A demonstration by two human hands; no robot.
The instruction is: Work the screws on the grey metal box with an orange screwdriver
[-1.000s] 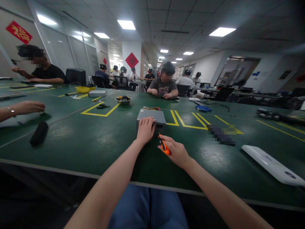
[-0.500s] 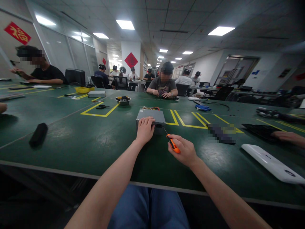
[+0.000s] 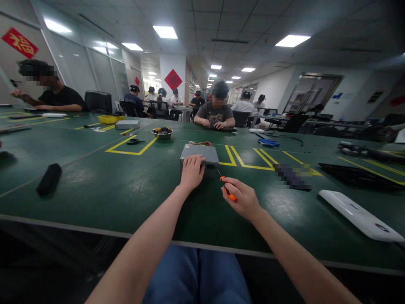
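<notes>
A long, low-ceilinged workroom with white panel lights holds rows of seated people at benches, with red diamond-shaped paper decorations on the wall and pillar. In front lies a broad dark green counter (image 3: 95, 185) marked with yellow tape lines (image 3: 131, 147). Across it sits a co-worker in a grey T-shirt (image 3: 216, 113), hands together at the far edge, and toward the far left corner sits a co-worker in a black T-shirt (image 3: 63, 98).

Near the middle of the counter, closer to the near edge than the far one, stands a flat rectangular grey metal box (image 3: 199, 151) with a small bundle of coloured wires (image 3: 198, 143) on top. The left hand (image 3: 191, 172) rests on the box's near edge, its fingers (image 3: 193, 160) lying flat and slightly spread. The right hand (image 3: 240, 198) is just beside the box, over the counter, its fingers (image 3: 236, 185) curled and pinching an orange-and-black screwdriver (image 3: 228, 192). The thin shaft points up toward the box's near right corner; whether its tip touches, I cannot tell.

Farther off lie a white plastic panel (image 3: 357, 215), a flat black sheet (image 3: 357, 176), a round steel bowl of small parts (image 3: 162, 133) and black-handled scissors (image 3: 135, 142).
</notes>
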